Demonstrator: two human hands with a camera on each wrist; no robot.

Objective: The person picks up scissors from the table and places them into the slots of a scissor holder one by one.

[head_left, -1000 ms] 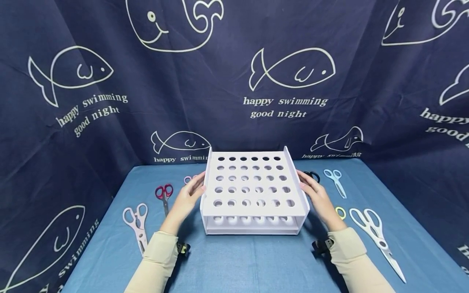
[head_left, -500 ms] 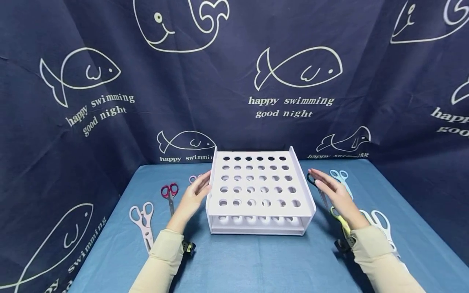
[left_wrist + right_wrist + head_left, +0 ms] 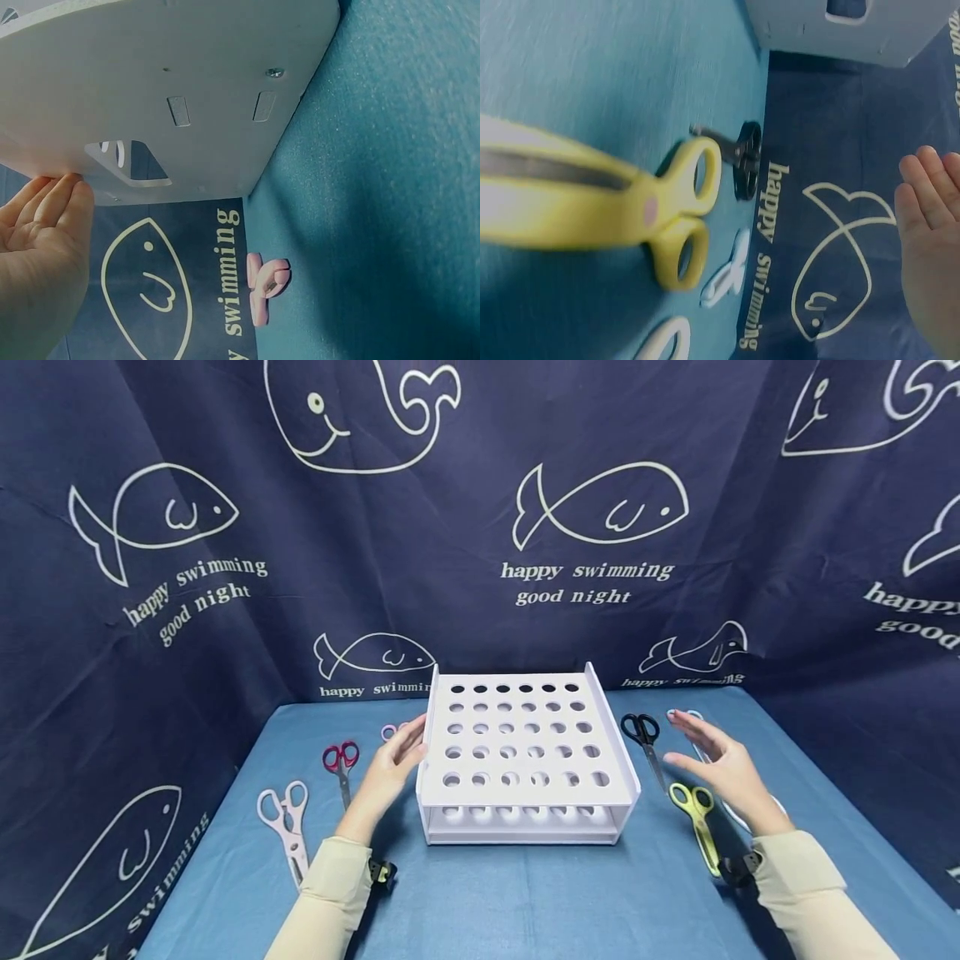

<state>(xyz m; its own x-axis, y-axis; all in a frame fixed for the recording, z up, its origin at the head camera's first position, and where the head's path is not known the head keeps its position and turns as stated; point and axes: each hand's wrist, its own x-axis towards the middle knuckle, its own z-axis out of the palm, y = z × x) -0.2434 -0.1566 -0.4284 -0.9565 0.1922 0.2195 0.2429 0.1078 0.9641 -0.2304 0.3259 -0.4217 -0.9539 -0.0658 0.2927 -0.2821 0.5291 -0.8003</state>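
A white rack (image 3: pixel 519 740) with rows of round holes stands mid-table. My left hand (image 3: pixel 384 777) touches its left side panel with nearly straight fingers; in the left wrist view the fingertips (image 3: pixel 66 187) meet the panel beside a cut-out. My right hand (image 3: pixel 726 772) hovers apart from the rack, fingers spread, with nothing held. Below and around it lie yellow-handled scissors (image 3: pixel 697 814), black scissors (image 3: pixel 647 740), light blue scissors (image 3: pixel 729 276) and white scissors (image 3: pixel 676 330). The light blue and white ones are mostly hidden by the hand and forearm in the head view.
Left of the rack lie pale pink scissors (image 3: pixel 288 822) and red-handled scissors (image 3: pixel 341 760), partly behind the left arm. Pink handles (image 3: pixel 268 283) show behind the left hand. A dark blue cloth (image 3: pixel 480 527) with fish drawings hangs behind the blue-covered table (image 3: pixel 525 893).
My right hand has let go of the rack and moved right, uncovering the black and yellow scissors. My left hand stays at the rack's left side.
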